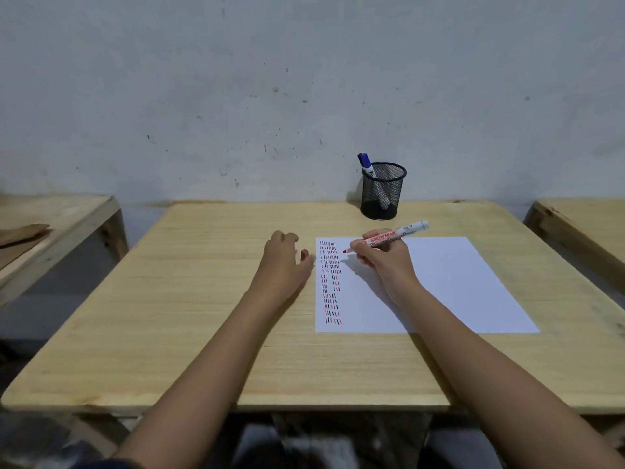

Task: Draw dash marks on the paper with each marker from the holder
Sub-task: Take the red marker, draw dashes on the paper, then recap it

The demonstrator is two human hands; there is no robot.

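A white sheet of paper (456,286) lies on the wooden table (189,299), right of centre. Columns of red, black and blue dash marks (330,282) run down its left edge. My right hand (382,262) grips an uncapped red marker (395,235), whose tip sits just right of the top dashes. My left hand (284,262) rests beside the paper's left edge and holds the red cap (304,253) in its fingers. A black mesh holder (382,191) stands at the table's back edge with a blue marker (367,164) leaning in it.
A grey wall (304,79) rises right behind the table. Other wooden tables stand at the left (50,225) and at the right (588,225), with gaps between them and mine.
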